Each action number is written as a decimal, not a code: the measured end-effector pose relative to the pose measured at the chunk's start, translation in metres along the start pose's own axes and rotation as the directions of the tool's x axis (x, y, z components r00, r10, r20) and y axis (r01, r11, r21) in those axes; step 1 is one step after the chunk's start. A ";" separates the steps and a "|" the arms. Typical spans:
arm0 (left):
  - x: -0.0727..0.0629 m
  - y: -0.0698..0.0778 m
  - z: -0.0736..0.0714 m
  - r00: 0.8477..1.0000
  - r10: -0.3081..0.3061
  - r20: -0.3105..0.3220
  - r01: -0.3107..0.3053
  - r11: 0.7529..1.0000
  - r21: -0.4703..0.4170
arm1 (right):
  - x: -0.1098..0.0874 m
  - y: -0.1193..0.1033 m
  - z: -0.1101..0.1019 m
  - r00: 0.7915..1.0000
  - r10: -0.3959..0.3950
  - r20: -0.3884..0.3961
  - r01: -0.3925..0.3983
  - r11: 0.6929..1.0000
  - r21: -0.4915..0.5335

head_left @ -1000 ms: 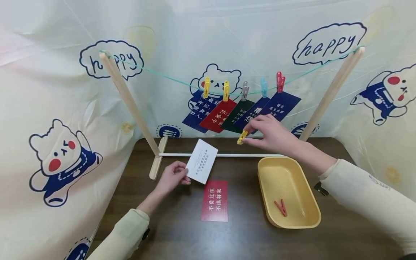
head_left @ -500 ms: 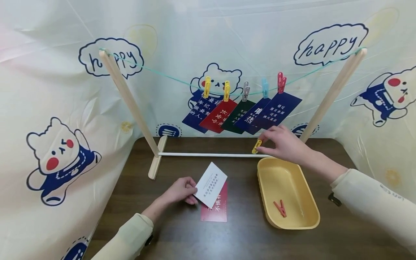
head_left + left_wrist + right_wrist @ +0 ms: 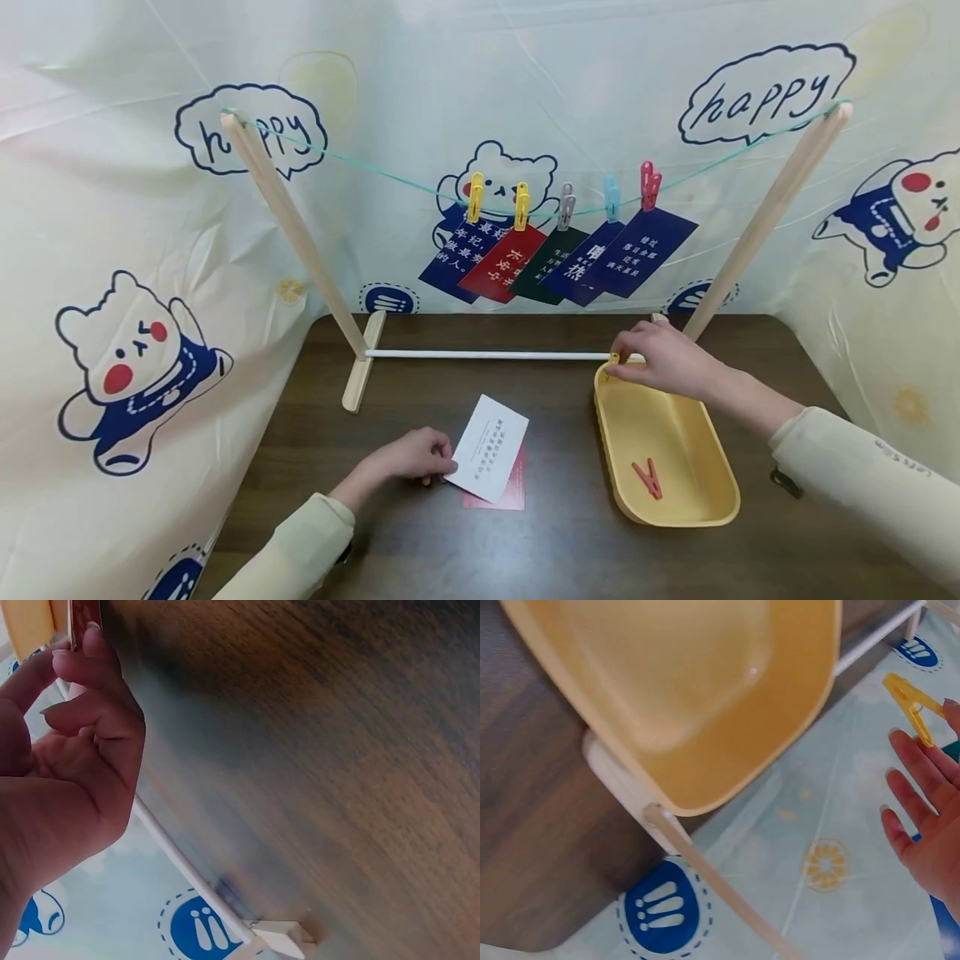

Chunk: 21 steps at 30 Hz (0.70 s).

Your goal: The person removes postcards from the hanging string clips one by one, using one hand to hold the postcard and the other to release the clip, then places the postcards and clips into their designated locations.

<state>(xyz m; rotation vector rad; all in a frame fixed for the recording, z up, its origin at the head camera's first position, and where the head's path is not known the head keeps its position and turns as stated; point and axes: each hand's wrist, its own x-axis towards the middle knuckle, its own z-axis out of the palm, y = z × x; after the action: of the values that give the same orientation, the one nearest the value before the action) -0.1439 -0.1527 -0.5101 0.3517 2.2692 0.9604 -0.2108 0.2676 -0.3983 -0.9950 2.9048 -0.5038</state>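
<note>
My left hand (image 3: 418, 455) pinches a white card (image 3: 491, 448) by its left corner, low over the table. Beneath that card, a red card (image 3: 512, 493) shows only along its lower right part. In the left wrist view, thumb and fingers meet at a card's reddish edge (image 3: 84, 622). My right hand (image 3: 667, 357) is over the far end of a yellow basin (image 3: 678, 442) and pinches a yellow clothespin (image 3: 911, 705) between thumb and forefinger; the other fingers extend loosely. One red clothespin (image 3: 648, 479) lies inside the basin.
A green string (image 3: 390, 177) spans two wooden posts (image 3: 296, 233). Several cards (image 3: 498, 265) hang from it by clothespins (image 3: 522, 207) in yellow, grey, blue and red. A white rod (image 3: 487, 356) joins the stand's feet along the table's back.
My left hand has lowered the white card toward me, so it now covers most of the red card. My right hand has moved down and right with the yellow clothespin, from the hanging cards to the basin.
</note>
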 end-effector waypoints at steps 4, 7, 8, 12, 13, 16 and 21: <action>0.000 0.001 0.003 0.999 0.013 0.031 -0.014 0.999 0.042 | -0.006 0.008 0.005 0.990 0.019 0.142 -0.021 1.000 0.010; -0.002 0.004 0.006 0.998 0.011 0.058 -0.015 0.998 0.057 | -0.010 0.014 0.009 0.960 0.039 0.277 -0.045 0.999 0.017; -0.003 0.004 0.007 0.998 0.012 0.063 -0.016 0.998 0.061 | -0.011 0.015 0.011 0.948 0.043 0.315 -0.051 0.999 0.018; -0.004 0.007 0.010 0.998 0.015 0.065 -0.019 0.997 0.069 | -0.021 0.020 0.019 0.899 0.057 0.434 -0.065 0.998 0.003; -0.004 0.006 0.011 0.998 0.016 0.062 -0.020 0.997 0.073 | -0.024 0.020 0.022 0.884 0.069 0.462 -0.079 0.997 0.003; -0.003 0.005 0.012 0.998 0.029 0.059 -0.033 0.997 0.068 | -0.034 0.020 0.029 0.831 0.113 0.545 -0.133 0.991 -0.004; -0.001 0.002 0.013 0.996 0.065 0.067 -0.068 0.997 0.041 | -0.046 0.018 0.039 0.744 0.228 0.628 -0.252 0.966 -0.052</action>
<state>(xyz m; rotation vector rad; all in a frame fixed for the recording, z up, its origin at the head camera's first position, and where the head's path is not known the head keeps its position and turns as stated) -0.1343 -0.1449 -0.5151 0.4737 2.2341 0.9205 -0.1794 0.2970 -0.4444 -0.6011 2.3404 -0.1528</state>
